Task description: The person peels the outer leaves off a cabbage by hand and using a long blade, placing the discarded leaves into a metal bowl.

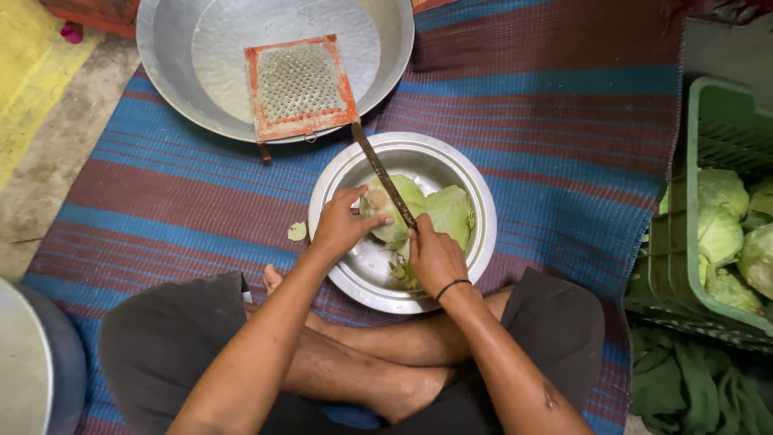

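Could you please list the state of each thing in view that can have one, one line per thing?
Cabbage: partly cut, held over the small bowl.
Knife: blade pressed into the cabbage.
Left hand: gripping the cabbage.
Right hand: closed around the knife handle.
Small steel bowl: holding cabbage leaves and scraps.
Large metal basin: holding only the grater.
Grater: lying tilted in the basin, unused.
Green crate: holding whole cabbages.

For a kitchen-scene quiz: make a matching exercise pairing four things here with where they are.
Things:
1. grater
2. knife
3. cabbage heads
4. leaf scrap

Places:
A. in the green crate
B. on the striped mat
C. in the big metal pan
D. in the right hand, over the small bowl

Pairs: 1-C, 2-D, 3-A, 4-B
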